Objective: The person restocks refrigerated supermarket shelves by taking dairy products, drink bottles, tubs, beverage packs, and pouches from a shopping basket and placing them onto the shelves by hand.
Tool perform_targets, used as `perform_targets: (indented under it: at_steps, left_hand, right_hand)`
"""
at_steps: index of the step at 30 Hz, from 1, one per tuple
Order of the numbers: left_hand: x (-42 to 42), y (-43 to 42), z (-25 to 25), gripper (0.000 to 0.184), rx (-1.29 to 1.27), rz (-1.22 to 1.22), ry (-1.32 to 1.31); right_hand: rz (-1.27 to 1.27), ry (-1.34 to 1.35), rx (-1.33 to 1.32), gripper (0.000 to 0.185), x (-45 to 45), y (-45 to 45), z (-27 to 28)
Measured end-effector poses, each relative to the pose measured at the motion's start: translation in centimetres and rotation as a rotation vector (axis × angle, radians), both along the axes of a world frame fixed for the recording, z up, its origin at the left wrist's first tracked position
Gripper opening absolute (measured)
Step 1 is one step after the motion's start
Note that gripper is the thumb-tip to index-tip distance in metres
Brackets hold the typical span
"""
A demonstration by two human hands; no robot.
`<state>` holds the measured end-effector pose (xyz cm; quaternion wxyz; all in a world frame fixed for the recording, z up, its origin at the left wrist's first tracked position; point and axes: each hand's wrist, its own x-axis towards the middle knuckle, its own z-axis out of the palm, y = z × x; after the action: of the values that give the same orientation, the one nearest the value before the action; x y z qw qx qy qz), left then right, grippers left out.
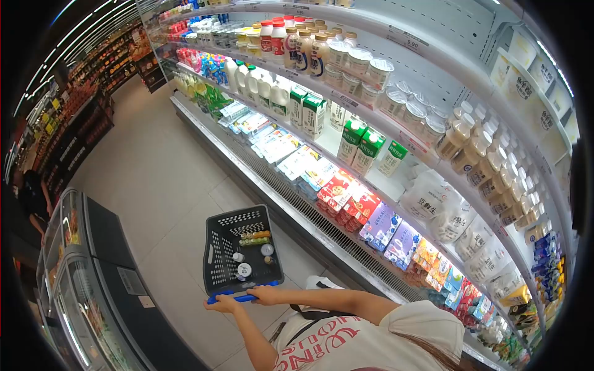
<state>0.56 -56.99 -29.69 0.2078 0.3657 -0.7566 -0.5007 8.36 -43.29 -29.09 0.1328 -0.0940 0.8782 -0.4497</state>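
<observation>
Blue handle (245, 298) of the dark basket (218, 244): the left hand (225, 304) and right hand (266, 294) are both closed on it, side by side. The basket is in front of the person, between the dairy shelves (272, 167) and the low freezer (114, 247); whether it rests on the floor (162, 201) cannot be told. Bottles and tubs (244, 270) sit loose inside, with plenty of room around them. An even pull from both hands should keep it level; smooth turns, clear of the shelf edge, should stop the upright ones tipping.
</observation>
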Motion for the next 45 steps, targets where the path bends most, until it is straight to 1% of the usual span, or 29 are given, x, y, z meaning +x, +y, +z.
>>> perform_targets:
  at_steps: [1, 2, 5, 7, 8, 9, 10, 11, 14, 17, 22, 25, 27, 28, 31, 32, 34, 36, 37, 39, 40, 41, 42, 43, 44, 45]
  left_hand:
    - [-1.6, -0.2, -0.7, 0.054, -0.067, -0.004, 0.009]
    - [-3.4, -0.5, -1.4, 0.054, -0.134, -0.004, 0.019]
    - [-8.3, -1.0, -0.9, 0.059, -0.07, -0.062, -0.063]
    - [-12.0, -1.5, -2.4, 0.064, -0.134, -0.072, -0.058]
    - [-13.7, -1.5, -1.9, 0.065, -0.138, -0.1, -0.045]
    - [-15.3, -1.5, -1.3, 0.065, -0.142, -0.128, -0.032]
    - [-17.0, -2.0, -2.1, 0.066, -0.235, -0.152, 0.007]
    - [-18.3, -1.9, -1.0, 0.066, -0.24, -0.182, -0.054]
    - [-22.7, -2.0, 0.2, 0.064, -0.271, -0.164, -0.164]
    - [-27.5, -0.5, 1.2, 0.062, -0.283, -0.164, -0.188]
    - [-33.1, 0.4, 3.2, 0.058, -0.289, -0.158, -0.231]
    - [-35.2, 0.4, 3.4, 0.057, -0.341, -0.168, -0.297]
    - [-36.6, -0.1, 2.9, 0.057, -0.408, -0.213, -0.238]
    - [-37.2, -0.4, 2.7, 0.057, -0.441, -0.241, -0.208]
    - [-39.9, -1.9, 3.0, 0.056, -0.492, -0.387, -0.255]
    - [-40.9, -1.7, 3.7, 0.055, -0.616, -0.391, -0.512]
    - [-43.9, -0.1, 5.7, 0.054, -0.854, -0.38, -1.025]
    - [-46.2, 3.8, 5.9, 0.051, -1.318, -0.428, -0.64]
    - [-47.3, 6.5, 4.6, 0.05, -1.529, -0.447, -0.417]
    - [-50.1, 12.8, -0.7, 0.046, -0.985, -0.778, -0.541]
    - [-51.0, 14.9, -6.3, 0.043, -0.85, -0.945, -0.589]
    - [-51.3, 16.4, -13.2, 0.045, -0.694, -1.07, -0.68]
    - [-51.2, 17.6, -20.4, 0.048, -0.532, -1.153, -0.799]
    - [-50.8, 18.2, -27.6, 0.058, -0.353, -1.183, -0.911]
    - [-49.6, 18.1, -35.0, 0.064, -0.34, -1.209, -0.964]
    - [-48.8, 18.1, -40.2, 0.069, -0.331, -1.244, -1.025]
  right_hand:
    - [0.024, -0.033, -0.009, 0.039, -1.5, 0.1, -0.1]
    - [0.027, 0.026, -0.023, 0.039, -3.0, 0.2, -0.2]
    - [-0.045, 0.064, 0.012, 0.038, -7.1, -0.1, 0.1]
    - [-0.023, 0.096, -0.007, 0.037, -10.7, -0.1, -1.6]
    - [0.011, 0.051, 0.001, 0.036, -12.3, 0.4, -0.5]
    - [-0.006, 0.157, -0.034, 0.033, -13.8, 0.5, -1.2]
    - [0.027, 0.158, -0.09, 0.032, -15.3, 0.9, -0.8]
    - [0.05, 0.178, -0.109, 0.03, -16.9, 0.9, -1.1]
    - [0.149, 0.066, -0.094, 0.03, -22.4, 1.1, -0.8]
    - [0.256, 0.029, -0.104, 0.031, -27.1, 1.8, -0.7]
    - [0.21, 0.002, -0.157, 0.03, -32.2, 1.0, -0.2]
    - [0.214, -0.023, -0.169, 0.03, -34.7, 1.2, 0.1]
    - [0.208, -0.031, -0.217, 0.029, -35.6, 1.1, -0.2]
    - [0.231, -0.043, -0.242, 0.033, -36.3, 1.0, -0.6]
    - [0.195, 0.212, -0.277, 0.04, -38.0, 1.5, -0.6]
    - [0.203, 0.116, -0.282, 0.042, -38.5, 2.5, -0.2]
    - [0.048, -0.083, -0.384, 0.034, -39.6, 5.0, 0.4]
    - [-0.147, -0.261, -0.457, 0.024, -39.8, 8.2, 0.2]
    - [-0.267, -0.327, -0.473, 0.019, -39.9, 10.0, -0.6]
    - [-0.541, -0.307, -0.353, 0.014, -39.2, 13.2, -2.7]
    - [-0.616, -0.348, -0.316, 0.015, -38.7, 15.0, -4.0]
    - [-0.692, -0.39, -0.277, 0.016, -37.9, 16.7, -5.4]
    - [-0.785, -0.408, -0.261, 0.016, -37.1, 18.2, -6.7]
    - [-0.88, -0.42, -0.242, 0.015, -36.1, 19.7, -8.3]
    - [-0.969, -0.399, -0.278, 0.015, -35.0, 21.0, -10.4]
    - [-1.068, -0.385, -0.315, 0.015, -33.6, 21.7, -12.2]
